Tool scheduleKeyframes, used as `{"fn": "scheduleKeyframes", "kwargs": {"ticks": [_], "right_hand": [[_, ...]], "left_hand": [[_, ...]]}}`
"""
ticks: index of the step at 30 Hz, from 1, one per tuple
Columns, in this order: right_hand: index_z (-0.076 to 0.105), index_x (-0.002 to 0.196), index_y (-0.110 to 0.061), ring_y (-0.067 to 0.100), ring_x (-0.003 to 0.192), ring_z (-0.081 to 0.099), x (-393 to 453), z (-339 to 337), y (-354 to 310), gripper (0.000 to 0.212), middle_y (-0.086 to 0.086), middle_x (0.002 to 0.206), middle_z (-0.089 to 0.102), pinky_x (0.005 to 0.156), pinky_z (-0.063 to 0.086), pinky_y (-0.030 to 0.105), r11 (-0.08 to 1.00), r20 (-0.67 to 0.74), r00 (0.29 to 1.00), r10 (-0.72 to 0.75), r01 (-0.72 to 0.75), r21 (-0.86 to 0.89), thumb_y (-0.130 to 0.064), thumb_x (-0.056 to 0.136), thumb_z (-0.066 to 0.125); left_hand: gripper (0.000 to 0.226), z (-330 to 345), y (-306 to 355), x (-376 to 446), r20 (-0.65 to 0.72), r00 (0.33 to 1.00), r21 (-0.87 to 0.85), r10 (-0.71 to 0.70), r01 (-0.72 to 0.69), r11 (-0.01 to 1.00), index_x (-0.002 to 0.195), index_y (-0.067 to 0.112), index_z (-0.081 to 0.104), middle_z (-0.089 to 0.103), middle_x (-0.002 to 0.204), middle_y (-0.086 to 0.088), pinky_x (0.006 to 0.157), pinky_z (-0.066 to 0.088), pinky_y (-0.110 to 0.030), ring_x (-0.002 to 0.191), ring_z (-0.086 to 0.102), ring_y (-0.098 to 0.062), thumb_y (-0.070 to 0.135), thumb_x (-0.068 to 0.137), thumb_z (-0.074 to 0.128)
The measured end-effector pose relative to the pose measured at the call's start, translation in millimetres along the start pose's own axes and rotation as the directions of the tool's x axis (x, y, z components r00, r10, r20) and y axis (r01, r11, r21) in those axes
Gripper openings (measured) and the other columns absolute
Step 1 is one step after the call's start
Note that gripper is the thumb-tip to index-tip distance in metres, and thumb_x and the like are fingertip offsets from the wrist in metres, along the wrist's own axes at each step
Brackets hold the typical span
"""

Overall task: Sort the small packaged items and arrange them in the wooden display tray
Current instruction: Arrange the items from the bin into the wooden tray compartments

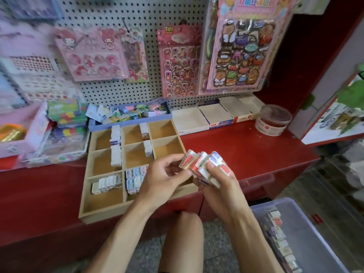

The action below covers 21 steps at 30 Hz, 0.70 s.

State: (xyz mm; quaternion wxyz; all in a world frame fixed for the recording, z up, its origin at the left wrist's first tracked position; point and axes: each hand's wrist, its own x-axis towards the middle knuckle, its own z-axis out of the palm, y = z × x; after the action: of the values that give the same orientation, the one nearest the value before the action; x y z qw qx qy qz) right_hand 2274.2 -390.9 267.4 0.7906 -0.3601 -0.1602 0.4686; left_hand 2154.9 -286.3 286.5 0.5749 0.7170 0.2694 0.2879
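Note:
A wooden display tray (86,194) with square compartments lies on the red shelf. Several small white packaged items stand in its left and middle compartments (116,150); the right column looks bare. My right hand (220,186) grips a bunch of red-and-white and blue-and-white packaged items (206,164) above the tray's front right corner. My left hand (163,178) pinches one packet (187,158) at the left end of that bunch.
A clear plastic bin (315,229) with more packets stands low at the right. Behind the tray are white boxes (214,115), a clear jar (273,120) and a blue tray of clips (128,115). Sticker sheets hang on the pegboard (137,16).

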Motion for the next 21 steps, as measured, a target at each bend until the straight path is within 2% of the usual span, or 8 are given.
{"fn": "scheduleKeyframes", "kwargs": {"ticks": [3,6,9,12,15,19,21], "right_hand": [[0.06,0.115,-0.006,0.021,0.079,0.067,10.6,11.4,4.1,0.038,0.015,0.096,0.07,0.063,0.054,0.028,1.0,-0.023,1.0,0.004,-0.004,-0.002,-0.015,0.079,0.067],[0.061,0.116,-0.008,0.019,0.075,0.066,22.3,20.8,11.2,0.04,0.013,0.094,0.07,0.06,0.053,0.026,0.999,-0.061,0.998,0.021,-0.023,-0.023,-0.016,0.077,0.068],[0.063,0.117,-0.011,0.017,0.074,0.067,32.6,29.7,19.4,0.04,0.012,0.096,0.07,0.059,0.052,0.025,0.998,-0.091,0.995,0.049,-0.052,-0.036,-0.015,0.078,0.071],[0.064,0.113,-0.01,0.016,0.073,0.066,42.9,40.2,25.9,0.037,0.013,0.098,0.068,0.057,0.051,0.025,0.997,-0.134,0.988,0.074,-0.076,-0.008,-0.015,0.077,0.071],[0.066,0.107,-0.016,0.015,0.074,0.067,54.7,46.8,28.8,0.021,0.01,0.096,0.072,0.058,0.05,0.025,0.996,-0.161,0.983,0.082,-0.087,-0.022,-0.01,0.087,0.063],[0.066,0.105,-0.015,0.017,0.08,0.069,72.2,48.4,30.6,0.013,0.011,0.098,0.074,0.067,0.048,0.03,0.99,-0.203,0.975,0.089,-0.11,-0.092,-0.009,0.094,0.061],[0.066,0.105,-0.013,0.019,0.083,0.069,79.8,47.5,30.7,0.013,0.013,0.1,0.074,0.07,0.048,0.031,0.988,-0.218,0.971,0.093,-0.117,-0.102,-0.009,0.094,0.062]], "left_hand": [[0.029,-10.3,-0.6,3.6,-0.089,0.995,-0.034,-0.052,0.05,0.998,0.094,0.028,0.073,0.076,0.087,0.01,0.071,0.056,-0.021,0.08,0.07,-0.008,0.007,0.076,0.081],[0.027,-20.7,-2.6,7.3,-0.148,0.985,-0.034,-0.084,0.08,0.996,0.091,0.026,0.073,0.075,0.082,0.01,0.067,0.053,-0.017,0.073,0.067,-0.002,0.009,0.073,0.083],[0.026,-32.8,-5.5,10.0,-0.159,0.981,0.0,-0.115,0.116,0.993,0.094,0.028,0.074,0.075,0.086,0.011,0.068,0.052,-0.017,0.077,0.068,-0.003,0.014,0.074,0.084],[0.024,-49.1,-13.0,15.6,-0.187,0.97,0.017,-0.153,0.158,0.987,0.096,0.029,0.075,0.075,0.09,0.011,0.076,0.054,-0.024,0.085,0.069,-0.008,0.014,0.079,0.08],[0.026,-67.7,-17.0,27.8,-0.274,0.947,0.037,-0.17,0.187,0.982,0.094,0.027,0.071,0.074,0.088,0.006,0.073,0.053,-0.025,0.082,0.068,-0.01,0.008,0.079,0.079],[0.024,-92.6,-21.6,70.0,-0.36,0.924,0.219,-0.13,0.219,0.951,0.089,0.022,0.062,0.068,0.087,0.005,0.068,0.046,-0.016,0.079,0.063,-0.01,0.004,0.08,0.076],[0.019,-103.8,-29.5,97.8,-0.364,0.927,0.339,-0.089,0.221,0.915,0.092,0.02,0.064,0.067,0.091,0.004,0.071,0.048,-0.018,0.083,0.062,-0.013,0.005,0.084,0.073]]}}
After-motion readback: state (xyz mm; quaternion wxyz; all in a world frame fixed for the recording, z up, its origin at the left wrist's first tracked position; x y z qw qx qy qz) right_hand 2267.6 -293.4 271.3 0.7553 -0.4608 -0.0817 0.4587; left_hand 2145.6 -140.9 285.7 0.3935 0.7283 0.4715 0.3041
